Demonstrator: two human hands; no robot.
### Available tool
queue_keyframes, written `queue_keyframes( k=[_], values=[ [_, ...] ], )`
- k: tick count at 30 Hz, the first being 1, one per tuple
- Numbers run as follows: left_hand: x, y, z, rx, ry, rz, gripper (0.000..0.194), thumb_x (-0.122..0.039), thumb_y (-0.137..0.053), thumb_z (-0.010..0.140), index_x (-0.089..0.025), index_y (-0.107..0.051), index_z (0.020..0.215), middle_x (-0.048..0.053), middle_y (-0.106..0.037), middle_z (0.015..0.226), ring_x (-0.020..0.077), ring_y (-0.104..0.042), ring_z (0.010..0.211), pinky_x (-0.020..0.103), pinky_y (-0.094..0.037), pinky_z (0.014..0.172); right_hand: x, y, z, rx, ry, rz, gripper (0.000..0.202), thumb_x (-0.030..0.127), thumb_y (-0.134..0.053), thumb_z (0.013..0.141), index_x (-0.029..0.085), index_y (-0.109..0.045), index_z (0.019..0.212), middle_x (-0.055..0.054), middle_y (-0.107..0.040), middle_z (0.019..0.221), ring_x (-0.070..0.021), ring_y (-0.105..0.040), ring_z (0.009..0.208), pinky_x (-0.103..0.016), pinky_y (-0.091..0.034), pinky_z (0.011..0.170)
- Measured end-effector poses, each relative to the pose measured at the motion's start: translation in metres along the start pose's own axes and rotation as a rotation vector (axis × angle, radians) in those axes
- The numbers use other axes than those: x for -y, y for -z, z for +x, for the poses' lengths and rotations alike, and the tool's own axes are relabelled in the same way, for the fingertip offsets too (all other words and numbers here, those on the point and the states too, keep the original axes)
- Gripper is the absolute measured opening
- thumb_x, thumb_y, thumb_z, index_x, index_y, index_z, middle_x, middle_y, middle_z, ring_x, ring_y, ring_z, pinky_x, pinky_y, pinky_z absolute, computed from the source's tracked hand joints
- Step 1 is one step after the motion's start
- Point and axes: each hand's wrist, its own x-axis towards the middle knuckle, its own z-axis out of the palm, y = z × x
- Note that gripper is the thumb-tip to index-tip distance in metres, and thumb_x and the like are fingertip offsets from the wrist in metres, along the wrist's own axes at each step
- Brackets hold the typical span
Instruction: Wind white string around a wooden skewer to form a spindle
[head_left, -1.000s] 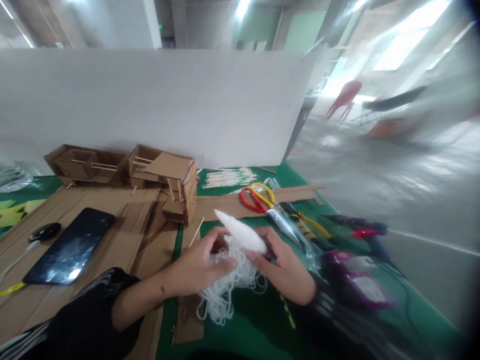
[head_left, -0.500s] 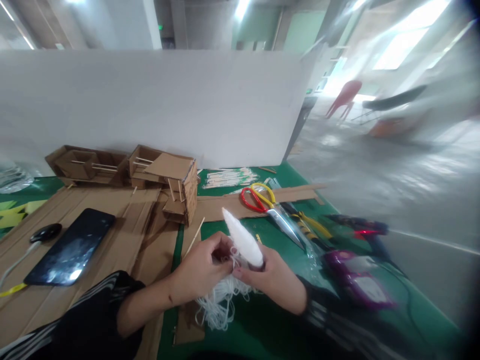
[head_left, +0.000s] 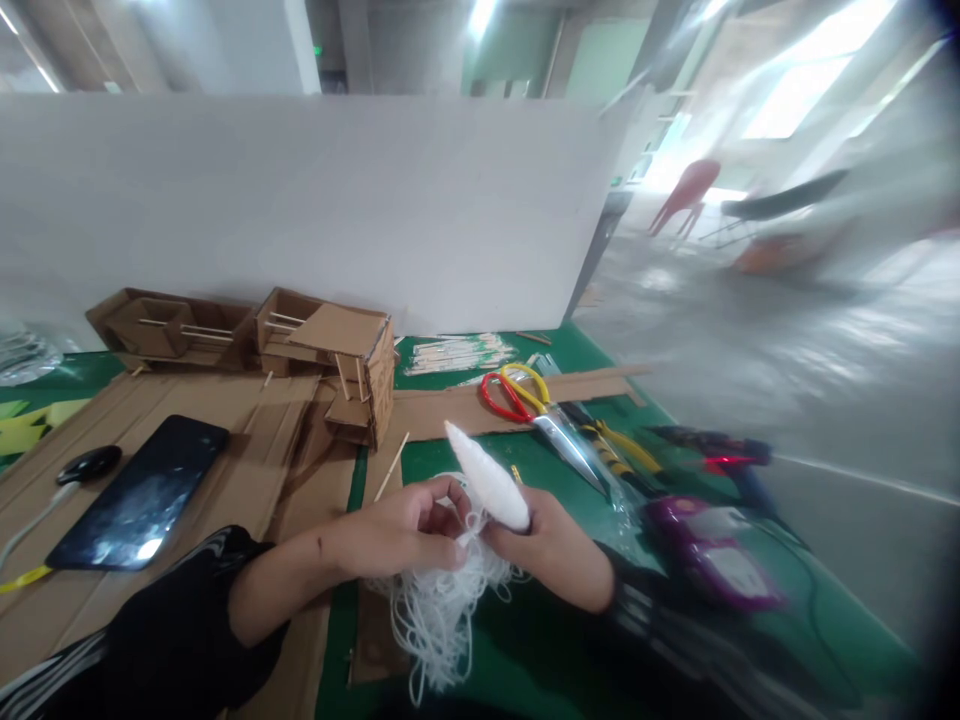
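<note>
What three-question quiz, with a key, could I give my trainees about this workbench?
1. True or false: the phone lies on cardboard.
2. Multiple choice: what does the right hand hold? A) pliers B) the white cone C) a mug
3. Fill in: the scissors have one red handle and one ____ handle.
Key: 1. true; 2. B; 3. yellow
</note>
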Motion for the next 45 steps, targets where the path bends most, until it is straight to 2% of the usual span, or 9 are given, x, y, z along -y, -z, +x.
queue_keyframes(
  k=[3,7,13,16,25,28,32,37,45],
  values=[
    [0.000,0.003,-0.002,0.023,0.078,-0.027,0.030,-0.015,-0.066,0.068,-0.020,-0.046,0.089,-0.004,-0.053,0.069,0.0087,-0.042,0.058,0.022,-0.029,0.056,0.000,0.002,0.000,-0.005,-0.010,0.007,0.013,0.023,-0.058,0.071,0.014,-0.059,0.080,0.001,-0.056,0.069,-0.0116,-0.045,0.060,-0.024,-0.042,0.055],
    [-0.003,0.006,-0.003,-0.103,0.108,0.118,0.022,-0.022,-0.058,0.078,-0.020,-0.047,0.096,-0.006,-0.049,0.062,0.0090,-0.036,0.053,0.022,-0.025,0.052,0.001,0.007,0.001,-0.049,-0.035,-0.011,0.015,0.028,-0.058,0.072,0.014,-0.057,0.078,0.001,-0.052,0.067,-0.0115,-0.042,0.058,-0.025,-0.039,0.052],
    [-0.010,0.008,-0.007,-0.302,-0.008,0.729,0.018,-0.035,-0.053,0.087,-0.019,-0.054,0.079,-0.002,-0.054,0.072,0.0131,-0.046,0.064,0.025,-0.031,0.057,0.000,0.011,0.002,-0.088,-0.074,-0.056,0.019,0.033,-0.060,0.071,0.015,-0.053,0.074,0.001,-0.049,0.068,-0.0125,-0.042,0.061,-0.026,-0.039,0.054],
    [-0.011,0.006,-0.007,-0.442,-0.117,0.824,0.024,-0.034,-0.054,0.087,-0.018,-0.052,0.070,-0.003,-0.048,0.068,0.0135,-0.046,0.067,0.024,-0.030,0.060,-0.001,0.011,0.003,-0.105,-0.097,-0.062,0.020,0.034,-0.060,0.071,0.016,-0.051,0.074,0.002,-0.046,0.067,-0.0120,-0.040,0.060,-0.026,-0.037,0.055],
    [-0.002,0.002,-0.001,-0.329,-0.281,-0.169,0.034,-0.033,-0.059,0.087,-0.015,-0.054,0.058,-0.002,-0.048,0.054,0.0113,-0.055,0.070,0.020,-0.041,0.070,-0.004,0.011,0.002,-0.065,-0.106,-0.025,0.023,0.036,-0.061,0.073,0.015,-0.053,0.077,0.001,-0.048,0.070,-0.0124,-0.040,0.062,-0.027,-0.037,0.057],
    [-0.001,0.002,-0.002,-0.251,-0.290,-0.280,0.024,-0.028,-0.048,0.091,-0.014,-0.066,0.084,-0.005,-0.049,0.048,0.0063,-0.046,0.046,0.023,-0.046,0.071,-0.005,0.010,0.002,-0.058,-0.093,0.012,0.023,0.035,-0.062,0.074,0.015,-0.054,0.079,0.000,-0.048,0.071,-0.0126,-0.042,0.063,-0.027,-0.038,0.057],
    [0.001,0.006,-0.002,-0.189,-0.209,-0.324,0.041,-0.018,-0.040,0.084,-0.018,-0.056,0.122,0.000,-0.067,0.073,0.0057,-0.046,0.035,0.028,-0.052,0.054,-0.009,0.009,0.001,-0.070,-0.105,0.058,0.025,0.037,-0.063,0.074,0.015,-0.054,0.080,0.001,-0.048,0.069,-0.0121,-0.041,0.060,-0.027,-0.037,0.056],
    [0.011,0.007,0.004,-0.235,-0.184,-0.114,0.024,-0.018,-0.051,0.085,-0.021,-0.053,0.109,0.001,-0.066,0.092,0.0054,-0.052,0.038,0.020,-0.042,0.037,-0.009,0.009,0.000,-0.061,-0.107,0.085,0.025,0.038,-0.064,0.075,0.014,-0.055,0.081,0.001,-0.049,0.068,-0.0112,-0.041,0.059,-0.026,-0.037,0.055],
    [0.016,-0.008,0.003,-0.454,-0.095,0.618,0.028,-0.044,-0.070,0.077,-0.019,-0.060,0.085,-0.006,-0.052,0.061,0.0081,-0.043,0.050,0.020,-0.029,0.044,-0.005,0.005,0.000,0.000,-0.037,0.100,0.023,0.036,-0.064,0.078,0.014,-0.061,0.085,0.000,-0.054,0.073,-0.0122,-0.044,0.063,-0.026,-0.040,0.059]
  ],
)
